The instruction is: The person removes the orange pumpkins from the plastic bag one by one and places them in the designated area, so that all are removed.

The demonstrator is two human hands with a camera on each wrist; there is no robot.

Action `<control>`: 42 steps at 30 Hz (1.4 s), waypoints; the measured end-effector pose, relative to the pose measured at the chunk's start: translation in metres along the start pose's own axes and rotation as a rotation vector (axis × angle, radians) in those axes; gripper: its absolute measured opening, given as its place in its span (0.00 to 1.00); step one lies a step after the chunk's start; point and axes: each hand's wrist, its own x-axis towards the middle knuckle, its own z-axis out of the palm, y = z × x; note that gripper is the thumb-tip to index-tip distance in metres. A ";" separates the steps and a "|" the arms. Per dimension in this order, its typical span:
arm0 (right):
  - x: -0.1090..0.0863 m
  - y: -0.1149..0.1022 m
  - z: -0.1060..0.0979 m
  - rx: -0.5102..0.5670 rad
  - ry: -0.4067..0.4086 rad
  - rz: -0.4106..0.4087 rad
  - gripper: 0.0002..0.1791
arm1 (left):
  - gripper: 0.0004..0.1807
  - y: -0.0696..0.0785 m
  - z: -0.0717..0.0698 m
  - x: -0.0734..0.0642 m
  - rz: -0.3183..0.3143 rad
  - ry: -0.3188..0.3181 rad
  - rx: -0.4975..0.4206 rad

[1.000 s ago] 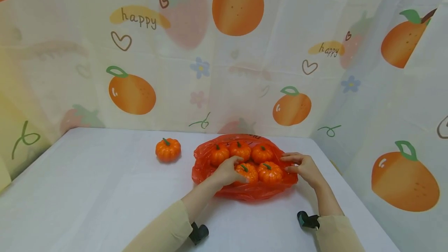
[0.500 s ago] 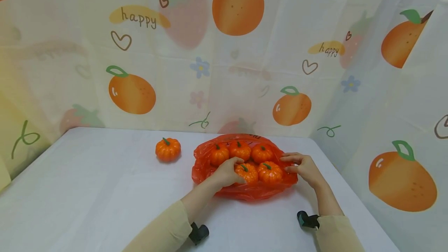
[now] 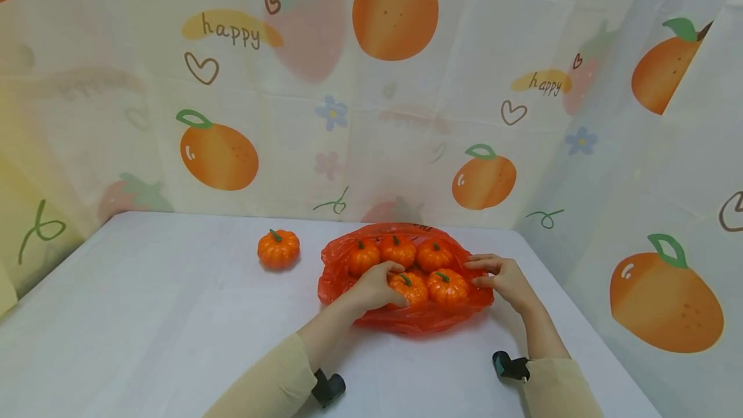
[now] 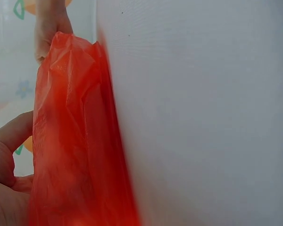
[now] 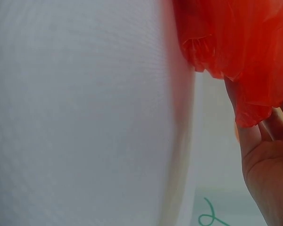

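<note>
An orange-red plastic bag lies spread with its mouth up, with several small orange pumpkins inside. My left hand reaches in over the near left rim. Its fingers and thumb hold the front-left pumpkin by its sides. Beside that one sits another pumpkin; three more line the back of the bag. At the right rim, my right hand pinches the plastic, fingers inside and thumb nearer me. In the right wrist view, the bag's edge hangs between thumb and fingers.
One loose pumpkin stands on the white table, left of the bag. A fruit-print cloth hangs behind the table's back edge and along the right side. Black wrist cameras stick out below both sleeves.
My left hand has shifted very slightly to the left at the front-left pumpkin. The right hand, the bag and the other pumpkins keep their places.
</note>
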 end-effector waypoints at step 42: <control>0.000 0.004 0.000 0.011 0.006 -0.020 0.19 | 0.36 0.001 -0.059 -0.021 0.047 0.199 -0.009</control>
